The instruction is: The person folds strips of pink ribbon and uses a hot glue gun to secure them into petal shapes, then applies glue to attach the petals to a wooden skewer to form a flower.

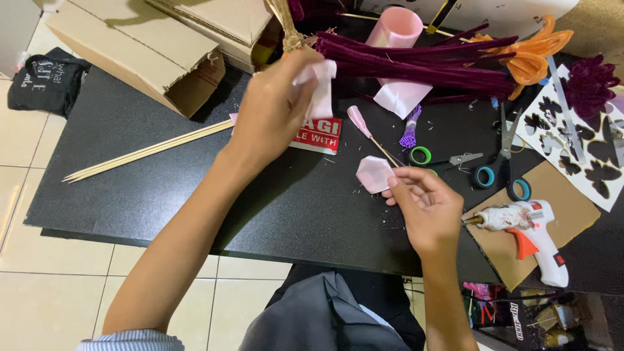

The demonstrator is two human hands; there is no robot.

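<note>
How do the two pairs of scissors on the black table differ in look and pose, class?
The green-handled scissors are smaller, with short stubby blades pointing right; the blue-handled scissors are larger, with long blades pointing up the table. The green-handled pair lies just beyond the right hand, the blue-handled pair further right, beside the cardboard sheet under the glue gun. Both lie flat and untouched.

Matt black worktop [162, 188], faintly grainy. Pink petal [374, 174] looks like smooth satin cloth. Fuzzy maroon velvet stems [422, 62], pale wooden skewers [149, 151], rough brown cardboard boxes [149, 45], glossy white plastic glue gun [536, 231].
</note>
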